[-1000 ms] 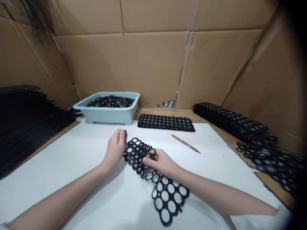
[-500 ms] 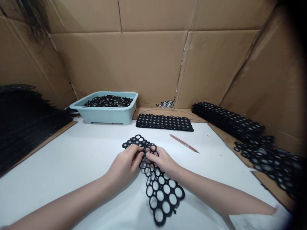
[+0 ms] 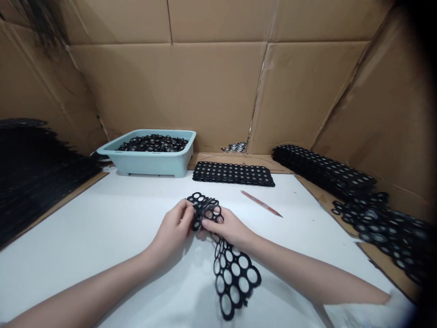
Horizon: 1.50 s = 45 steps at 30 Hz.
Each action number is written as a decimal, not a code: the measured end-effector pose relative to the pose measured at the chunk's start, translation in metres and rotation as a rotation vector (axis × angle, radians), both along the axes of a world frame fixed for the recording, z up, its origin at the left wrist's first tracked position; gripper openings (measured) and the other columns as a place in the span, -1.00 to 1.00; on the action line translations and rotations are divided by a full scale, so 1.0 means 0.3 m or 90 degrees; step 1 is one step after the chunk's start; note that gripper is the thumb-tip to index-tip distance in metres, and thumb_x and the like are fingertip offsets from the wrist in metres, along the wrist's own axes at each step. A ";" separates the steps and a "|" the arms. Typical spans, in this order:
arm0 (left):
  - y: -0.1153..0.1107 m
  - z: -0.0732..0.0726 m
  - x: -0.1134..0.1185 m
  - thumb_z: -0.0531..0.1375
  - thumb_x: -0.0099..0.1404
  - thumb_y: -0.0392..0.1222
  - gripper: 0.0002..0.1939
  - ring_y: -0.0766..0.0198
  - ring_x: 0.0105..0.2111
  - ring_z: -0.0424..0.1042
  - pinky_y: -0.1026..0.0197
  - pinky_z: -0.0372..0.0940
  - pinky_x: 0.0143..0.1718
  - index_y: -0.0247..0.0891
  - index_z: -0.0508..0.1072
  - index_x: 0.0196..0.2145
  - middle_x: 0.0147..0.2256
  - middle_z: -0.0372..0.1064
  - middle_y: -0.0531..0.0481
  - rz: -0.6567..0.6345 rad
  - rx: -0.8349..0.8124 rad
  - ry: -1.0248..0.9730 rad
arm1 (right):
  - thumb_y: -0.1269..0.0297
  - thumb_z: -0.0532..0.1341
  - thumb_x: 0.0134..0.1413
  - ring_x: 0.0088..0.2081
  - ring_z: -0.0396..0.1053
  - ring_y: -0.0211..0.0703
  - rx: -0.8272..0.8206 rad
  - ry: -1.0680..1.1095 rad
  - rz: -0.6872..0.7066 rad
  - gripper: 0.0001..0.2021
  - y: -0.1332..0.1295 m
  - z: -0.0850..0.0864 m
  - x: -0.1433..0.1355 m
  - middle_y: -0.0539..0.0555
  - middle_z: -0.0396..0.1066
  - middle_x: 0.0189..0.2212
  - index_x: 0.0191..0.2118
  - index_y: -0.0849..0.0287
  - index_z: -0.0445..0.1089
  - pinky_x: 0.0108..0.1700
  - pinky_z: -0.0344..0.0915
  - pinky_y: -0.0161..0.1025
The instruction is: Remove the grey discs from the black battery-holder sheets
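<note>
A black sheet of joined rings [image 3: 235, 269] is bunched and twisted between my hands, its wider end hanging toward me over the white table. My left hand [image 3: 175, 223] pinches the upper left part of the sheet with thumb and fingers. On the other side my right hand [image 3: 228, 226] grips the bunched middle, its thumb lying on top of the rings. The fingertips beneath the sheet are partly hidden.
A light blue basin [image 3: 150, 164] holds black ring pieces. Beside it lies a flat black ring stack [image 3: 234, 174]. A red pointed tool [image 3: 261, 203] rests on the white table [image 3: 85, 237]. More black ring sheets [image 3: 324, 173] are piled at right; a dark stack [image 3: 41, 177] stands left.
My left hand has shifted slightly left, and the upper part of the sheet is now more folded between my hands. The hanging end has swung a little.
</note>
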<state>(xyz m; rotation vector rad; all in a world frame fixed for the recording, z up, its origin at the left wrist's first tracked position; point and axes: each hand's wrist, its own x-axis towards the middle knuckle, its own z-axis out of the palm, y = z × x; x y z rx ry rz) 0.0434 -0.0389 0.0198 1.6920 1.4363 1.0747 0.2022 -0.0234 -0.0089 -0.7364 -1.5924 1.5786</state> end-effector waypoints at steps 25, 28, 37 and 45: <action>-0.052 -0.024 0.014 -0.04 0.24 -0.12 -0.85 0.28 -0.49 0.26 0.26 0.13 -0.48 -0.22 0.22 -0.32 -0.46 0.26 0.03 -0.135 0.093 0.292 | 0.26 0.16 -0.04 -0.42 0.27 -0.29 -0.036 0.026 -0.085 -0.79 0.004 -0.022 0.001 0.03 0.32 -0.37 -0.26 0.20 0.22 -0.48 0.18 -0.38; -0.048 -0.013 0.019 -0.09 0.28 -0.13 -0.82 0.30 -0.48 0.27 0.26 0.13 -0.45 -0.23 0.21 -0.37 -0.46 0.28 0.04 -0.132 0.059 0.214 | 0.23 0.17 -0.05 -0.40 0.28 -0.29 -0.044 0.021 -0.074 -0.78 0.005 -0.016 0.002 0.03 0.33 -0.38 -0.26 0.20 0.22 -0.50 0.15 -0.40; -0.028 -0.049 0.024 -0.11 0.28 -0.03 -0.70 0.34 -0.61 0.14 0.30 0.05 -0.55 -0.24 0.17 -0.50 -0.64 0.12 0.11 -0.100 -0.038 0.028 | 0.26 0.15 -0.06 -0.61 0.10 -0.42 -0.078 0.001 -0.055 -0.84 0.009 0.001 -0.005 -0.03 0.27 -0.51 -0.36 0.22 0.19 -0.65 0.01 -0.46; 0.027 -0.015 0.001 -0.09 0.25 -0.05 -0.72 0.47 -0.72 -0.02 0.36 -0.10 -0.68 -0.26 0.11 -0.52 -0.64 0.00 0.17 0.061 -0.091 -0.387 | 0.48 0.05 -0.07 -0.50 0.25 -0.37 -0.017 0.011 -0.006 -0.91 -0.010 0.003 -0.008 -0.07 0.27 -0.54 -0.37 0.21 0.16 -0.42 0.22 -0.38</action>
